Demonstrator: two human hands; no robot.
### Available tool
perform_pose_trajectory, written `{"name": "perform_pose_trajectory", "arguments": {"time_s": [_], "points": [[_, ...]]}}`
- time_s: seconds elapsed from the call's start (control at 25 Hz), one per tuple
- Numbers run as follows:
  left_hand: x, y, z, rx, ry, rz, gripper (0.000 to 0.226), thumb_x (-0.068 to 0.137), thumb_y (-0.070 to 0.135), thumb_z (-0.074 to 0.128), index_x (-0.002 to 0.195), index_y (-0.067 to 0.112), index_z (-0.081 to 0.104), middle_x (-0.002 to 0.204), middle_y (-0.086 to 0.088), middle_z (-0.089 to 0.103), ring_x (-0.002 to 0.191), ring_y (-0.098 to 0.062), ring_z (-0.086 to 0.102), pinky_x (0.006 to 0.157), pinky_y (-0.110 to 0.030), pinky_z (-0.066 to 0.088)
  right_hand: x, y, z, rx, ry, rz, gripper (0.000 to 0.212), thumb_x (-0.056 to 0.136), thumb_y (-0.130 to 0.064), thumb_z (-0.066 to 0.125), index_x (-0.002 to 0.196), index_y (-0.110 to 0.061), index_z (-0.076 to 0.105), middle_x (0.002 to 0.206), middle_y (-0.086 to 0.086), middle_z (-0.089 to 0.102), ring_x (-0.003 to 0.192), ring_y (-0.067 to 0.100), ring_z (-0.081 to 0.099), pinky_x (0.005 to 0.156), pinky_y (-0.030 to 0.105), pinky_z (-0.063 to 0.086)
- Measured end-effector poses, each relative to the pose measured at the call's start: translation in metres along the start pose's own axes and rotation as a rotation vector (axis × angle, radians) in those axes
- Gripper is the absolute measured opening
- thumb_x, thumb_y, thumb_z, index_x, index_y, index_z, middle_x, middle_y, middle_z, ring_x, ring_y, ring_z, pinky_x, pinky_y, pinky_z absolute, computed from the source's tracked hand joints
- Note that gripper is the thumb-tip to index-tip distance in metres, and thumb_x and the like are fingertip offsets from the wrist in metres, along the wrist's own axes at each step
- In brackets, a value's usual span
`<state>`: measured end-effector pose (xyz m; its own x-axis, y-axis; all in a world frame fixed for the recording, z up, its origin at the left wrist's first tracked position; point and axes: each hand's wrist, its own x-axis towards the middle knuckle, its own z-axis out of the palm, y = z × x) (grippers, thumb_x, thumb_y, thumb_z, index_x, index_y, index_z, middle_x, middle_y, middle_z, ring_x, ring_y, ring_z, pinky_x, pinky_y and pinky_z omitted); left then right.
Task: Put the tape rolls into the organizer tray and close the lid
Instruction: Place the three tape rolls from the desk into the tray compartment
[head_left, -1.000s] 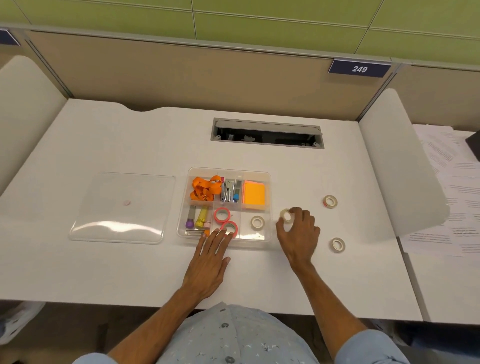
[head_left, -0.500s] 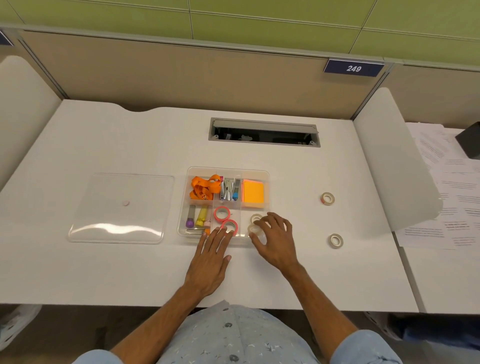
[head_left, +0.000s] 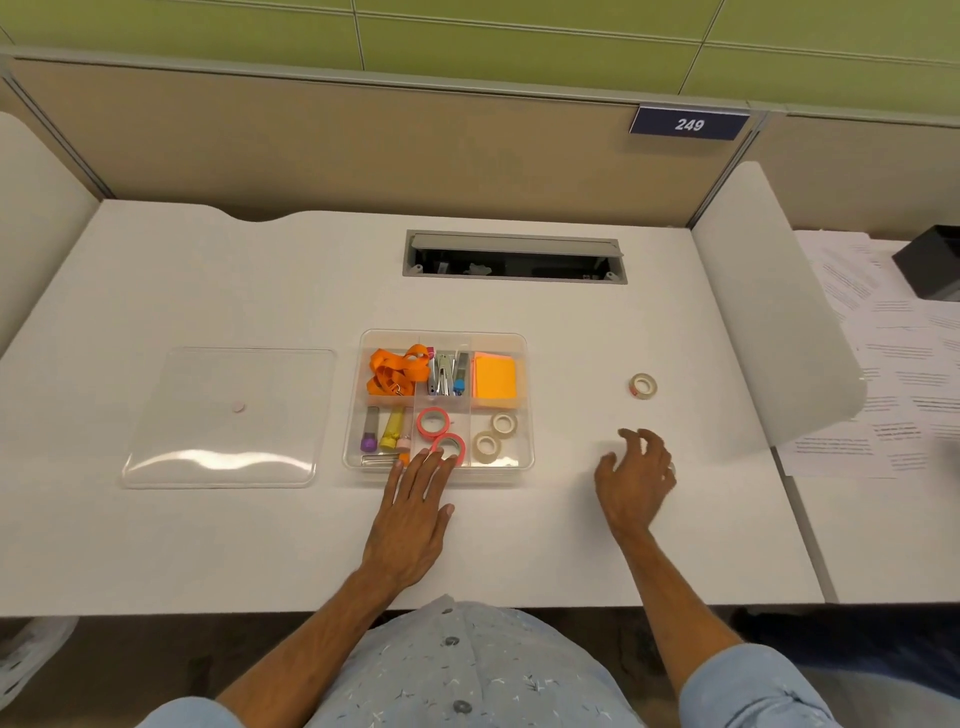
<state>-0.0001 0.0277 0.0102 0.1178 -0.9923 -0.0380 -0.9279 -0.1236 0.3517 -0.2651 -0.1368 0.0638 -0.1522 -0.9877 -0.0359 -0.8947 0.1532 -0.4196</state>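
The clear organizer tray (head_left: 529, 405) sits mid-desk. Its front right compartment holds two white tape rolls (head_left: 494, 434), and the front middle one holds two pink tape rolls (head_left: 440, 432). Another white tape roll (head_left: 642, 386) lies loose on the desk to the right. My left hand (head_left: 415, 509) rests flat with its fingertips on the tray's front rim. My right hand (head_left: 635, 478) hovers over the desk right of the tray, fingers spread and holding nothing. It covers the spot where a second loose roll lay. The clear lid (head_left: 223, 415) lies flat left of the tray.
The tray's other compartments hold an orange lanyard (head_left: 395, 371), a stapler (head_left: 444, 374), orange sticky notes (head_left: 494, 378) and markers (head_left: 382, 434). A cable slot (head_left: 514, 257) is open at the back. White dividers (head_left: 769, 312) flank the desk, with papers (head_left: 893, 364) beyond the right one.
My right hand carried a white roll into the tray's front right compartment, let it go, and moved back right over the desk. My left hand has stayed put.
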Motion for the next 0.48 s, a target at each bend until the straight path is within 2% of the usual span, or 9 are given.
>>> {"name": "perform_pose_trajectory", "arguments": {"time_s": [0.12,0.16,0.36,0.48], "points": [[0.0,0.001,0.001,0.017,-0.008,-0.003,0.064,0.11,0.038,0.045,0.167,0.019,0.023,0.174,-0.009,0.029,0.163,-0.029,0.022,0.133,-0.058,0.02,0.001,0.023,-0.006,-0.058,-0.076,0.143,0.063,0.1,-0.015,0.064,0.158,-0.008,0.044,0.171,0.015,0.032,0.161,0.033,0.029,0.133,0.057,0.02],[0.0,0.001,0.001,0.019,-0.008,-0.004,0.064,0.11,0.038,0.045,0.167,0.019,0.022,0.174,-0.009,0.028,0.163,-0.029,0.022,0.133,-0.058,0.02,0.001,0.029,-0.006,-0.074,-0.106,0.156,0.065,0.1,-0.016,0.064,0.16,-0.008,0.041,0.172,0.016,0.03,0.161,0.034,0.028,0.133,0.057,0.02],[0.0,0.001,0.001,0.019,-0.006,-0.002,0.064,0.109,0.037,0.044,0.167,0.019,0.021,0.174,-0.009,0.026,0.163,-0.028,0.021,0.133,-0.057,0.017,-0.004,0.04,-0.004,-0.049,-0.117,0.116,0.054,0.099,-0.005,0.062,0.152,-0.01,0.052,0.159,0.015,0.047,0.146,0.037,0.047,0.119,0.056,0.043],[0.0,0.001,0.0,0.013,-0.005,0.0,0.065,0.109,0.036,0.046,0.167,0.018,0.023,0.174,-0.009,0.027,0.163,-0.028,0.022,0.133,-0.057,0.017,-0.007,0.034,-0.001,-0.076,-0.115,0.083,0.047,0.099,-0.003,0.062,0.145,-0.013,0.059,0.151,0.013,0.054,0.138,0.033,0.053,0.115,0.053,0.045]]}}
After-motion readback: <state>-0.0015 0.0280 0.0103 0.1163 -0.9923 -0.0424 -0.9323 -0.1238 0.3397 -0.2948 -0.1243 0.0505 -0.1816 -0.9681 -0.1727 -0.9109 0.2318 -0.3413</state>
